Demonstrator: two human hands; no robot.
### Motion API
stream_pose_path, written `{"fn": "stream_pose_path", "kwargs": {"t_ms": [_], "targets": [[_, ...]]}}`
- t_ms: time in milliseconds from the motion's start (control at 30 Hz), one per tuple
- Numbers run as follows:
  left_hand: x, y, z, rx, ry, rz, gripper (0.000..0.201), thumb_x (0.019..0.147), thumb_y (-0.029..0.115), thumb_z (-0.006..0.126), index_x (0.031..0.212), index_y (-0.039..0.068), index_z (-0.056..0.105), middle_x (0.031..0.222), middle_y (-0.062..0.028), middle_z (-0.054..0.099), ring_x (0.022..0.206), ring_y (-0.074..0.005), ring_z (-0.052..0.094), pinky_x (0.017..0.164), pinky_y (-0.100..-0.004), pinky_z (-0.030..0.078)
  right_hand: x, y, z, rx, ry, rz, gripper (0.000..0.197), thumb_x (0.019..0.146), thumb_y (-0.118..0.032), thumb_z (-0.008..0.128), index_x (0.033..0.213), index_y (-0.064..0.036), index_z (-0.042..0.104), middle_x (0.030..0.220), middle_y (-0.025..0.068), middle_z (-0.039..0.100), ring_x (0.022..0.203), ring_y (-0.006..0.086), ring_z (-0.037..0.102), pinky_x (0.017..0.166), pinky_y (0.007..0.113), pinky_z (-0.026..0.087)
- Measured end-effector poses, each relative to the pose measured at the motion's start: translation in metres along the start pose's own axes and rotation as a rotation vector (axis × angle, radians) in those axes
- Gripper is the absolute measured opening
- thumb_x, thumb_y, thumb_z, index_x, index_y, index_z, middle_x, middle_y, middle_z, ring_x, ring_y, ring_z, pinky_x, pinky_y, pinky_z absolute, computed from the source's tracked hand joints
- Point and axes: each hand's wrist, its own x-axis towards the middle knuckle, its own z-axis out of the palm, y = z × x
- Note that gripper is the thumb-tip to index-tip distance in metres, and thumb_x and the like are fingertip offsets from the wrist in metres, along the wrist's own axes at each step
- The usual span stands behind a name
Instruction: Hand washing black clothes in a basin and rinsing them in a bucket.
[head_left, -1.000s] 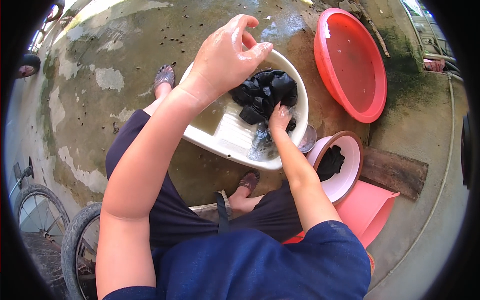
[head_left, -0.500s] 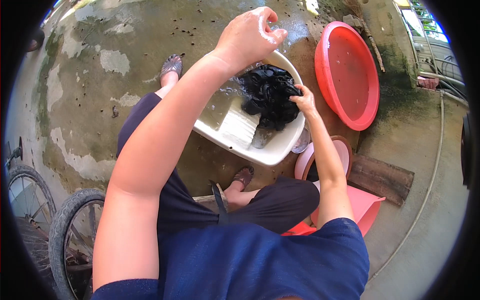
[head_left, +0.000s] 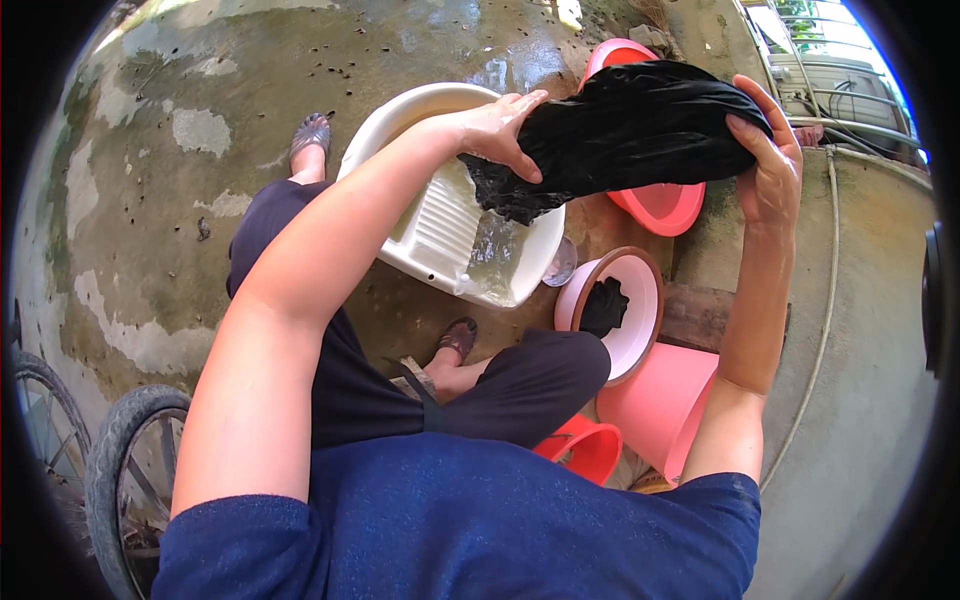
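A wet black cloth [head_left: 640,130] is stretched between my hands above the right side of the white washtub [head_left: 376,140]. My right hand [head_left: 770,165] is closed on its raised right end, thumb in front. My left hand [head_left: 500,132] is curled round the cloth's left part, with thumb and fingers on either side of it. The lower left end of the cloth hangs bunched over the tub, which has a ribbed washboard [head_left: 440,218] and water inside. I cannot tell what kind of garment the cloth is.
Behind the cloth stands a red basin [head_left: 665,212]. To the right of my knee are a pink basin [head_left: 640,335] holding another black cloth [head_left: 604,307], a pink bucket [head_left: 655,400] and a red container [head_left: 590,450]. Bicycle wheels [head_left: 125,440] stand at lower left; a hose [head_left: 828,300] runs along the right.
The black cloth has come up out of the tub and is stretched toward the right. My right hand rose with it; my left hand came down onto the cloth.
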Motion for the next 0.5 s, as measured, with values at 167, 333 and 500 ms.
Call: {"fn": "stream_pose_path", "kwargs": {"t_ms": [167, 333, 500], "targets": [[0.016, -0.014, 0.001, -0.228, 0.132, 0.137, 0.068, 0.06, 0.02, 0.073, 0.12, 0.003, 0.044, 0.116, -0.0132, 0.05, 0.108, -0.0231, 0.047, 0.095, -0.0318, 0.035, 0.007, 0.005, 0.031, 0.108, -0.071, -0.052, 0.04, 0.072, 0.005, 0.062, 0.111, 0.0038, 0.052, 0.094, 0.0091, 0.06, 0.086, 0.0135, 0.057, 0.082, 0.023, 0.044], [-0.003, -0.057, 0.027, -0.737, 0.162, -0.432, 0.037, 0.065, 0.009, 0.06, 0.102, 0.002, 0.058, 0.093, -0.0087, 0.061, 0.086, -0.0173, 0.056, 0.081, -0.0285, 0.042, 0.019, 0.085, 0.041, 0.119, -0.013, 0.039, 0.037, 0.072, 0.004, 0.063, 0.107, 0.0036, 0.054, 0.091, 0.0075, 0.061, 0.083, 0.0121, 0.058, 0.078, 0.022, 0.045], [-0.038, -0.129, 0.069, -0.49, 0.178, -0.712, 0.05, 0.059, 0.026, 0.061, 0.1, -0.002, 0.059, 0.095, -0.019, 0.061, 0.088, -0.0262, 0.058, 0.081, -0.0299, 0.043, 0.045, 0.263, 0.057, -0.024, 0.237, 0.249, 0.029, 0.07, -0.005, 0.066, 0.097, 0.0031, 0.06, 0.084, 0.0065, 0.063, 0.074, 0.0123, 0.058, 0.069, 0.023, 0.046]]}}
